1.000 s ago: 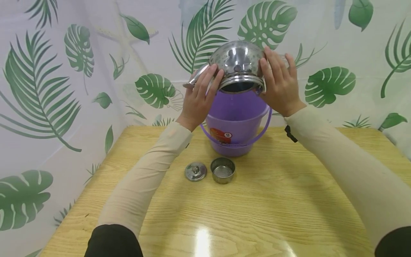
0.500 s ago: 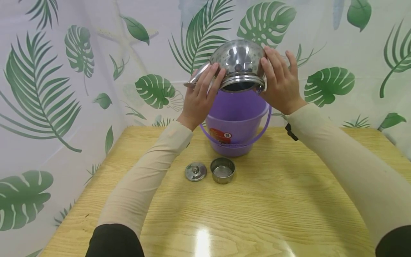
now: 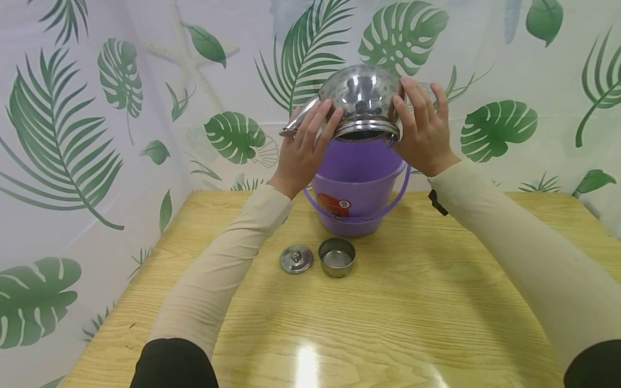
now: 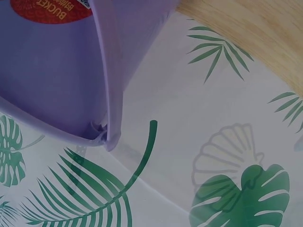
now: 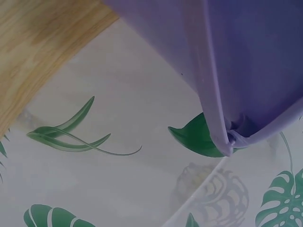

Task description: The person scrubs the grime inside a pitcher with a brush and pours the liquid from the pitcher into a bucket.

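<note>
A shiny steel teapot (image 3: 361, 94) is tipped over above the purple bucket (image 3: 354, 202), its round opening facing down. My left hand (image 3: 303, 145) holds its left side beside the spout (image 3: 298, 118), fingers lying up along the body. On the other side, my right hand (image 3: 424, 126) grips the teapot, partly covering the handle. Both thumbs are hidden. Below, a steel lid (image 3: 296, 258) with a knob lies on the table left of a small steel strainer basket (image 3: 337, 257). The wrist views show the bucket's handle and side, but neither hand.
The bucket stands toward the back of the wooden table (image 3: 378, 323), with its handle (image 3: 405, 188) hanging down at the front. Behind it hangs a white leaf-printed cloth (image 3: 504, 70), which also runs along the left side.
Both hands have lowered the teapot slightly and changed its tilt a little, so less of the opening shows. The bucket, lid and strainer basket stay put.
</note>
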A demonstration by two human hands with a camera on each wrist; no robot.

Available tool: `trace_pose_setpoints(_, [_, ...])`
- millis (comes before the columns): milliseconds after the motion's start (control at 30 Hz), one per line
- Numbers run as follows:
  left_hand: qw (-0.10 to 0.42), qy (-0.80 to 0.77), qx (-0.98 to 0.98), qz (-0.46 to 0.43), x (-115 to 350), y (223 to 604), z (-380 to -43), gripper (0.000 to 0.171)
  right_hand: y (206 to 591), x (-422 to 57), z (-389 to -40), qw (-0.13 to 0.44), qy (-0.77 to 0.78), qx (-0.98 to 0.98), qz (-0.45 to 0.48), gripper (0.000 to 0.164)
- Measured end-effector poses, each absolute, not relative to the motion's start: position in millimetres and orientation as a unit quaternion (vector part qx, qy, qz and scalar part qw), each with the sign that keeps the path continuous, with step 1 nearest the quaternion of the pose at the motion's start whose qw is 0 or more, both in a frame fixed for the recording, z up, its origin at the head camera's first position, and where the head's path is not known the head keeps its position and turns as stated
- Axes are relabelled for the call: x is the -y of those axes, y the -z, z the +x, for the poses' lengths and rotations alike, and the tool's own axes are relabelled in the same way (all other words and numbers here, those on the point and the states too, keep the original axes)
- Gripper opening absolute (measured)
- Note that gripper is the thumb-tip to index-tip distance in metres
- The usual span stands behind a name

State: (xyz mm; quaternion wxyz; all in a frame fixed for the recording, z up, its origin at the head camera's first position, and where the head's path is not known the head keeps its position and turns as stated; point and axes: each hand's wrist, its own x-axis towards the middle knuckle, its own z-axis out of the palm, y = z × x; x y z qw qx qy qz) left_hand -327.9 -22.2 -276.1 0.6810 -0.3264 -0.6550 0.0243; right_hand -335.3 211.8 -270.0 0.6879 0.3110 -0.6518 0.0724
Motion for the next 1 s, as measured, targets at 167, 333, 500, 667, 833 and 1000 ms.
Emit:
trace_pose_setpoints(167, [0.68,-0.024,0.655,-0.328,21.1,275.1,-327.7,0.036,269.6,-211.1,-336.0,0.69,-0.077,0.646,0.318,0.07])
trace_pose_setpoints(333, [0.681,-0.036,0.656,-0.323,20.8,276.8,-326.8,0.035,271.9,-210.8,-336.3,0.69,-0.079,0.643,0.322,0.074])
trace_pose_setpoints(500, [0.685,-0.041,0.653,-0.322,20.4,277.8,-326.8,0.035,272.8,-211.7,-335.3,0.689,-0.07,0.645,0.324,0.067])
trace_pose_setpoints(667, [0.688,-0.044,0.65,-0.321,20.4,278.3,-327.4,0.036,273.9,-210.9,-335.3,0.687,-0.069,0.646,0.325,0.069])
trace_pose_setpoints(833, [0.693,-0.048,0.646,-0.317,20.4,277.3,-327.6,0.036,273.8,-209.9,-334.8,0.685,-0.073,0.647,0.327,0.074])
trace_pose_setpoints(1000, [0.697,-0.053,0.643,-0.314,20.7,276.4,-328.2,0.037,273.7,-208.2,-334.6,0.685,-0.08,0.644,0.331,0.074])
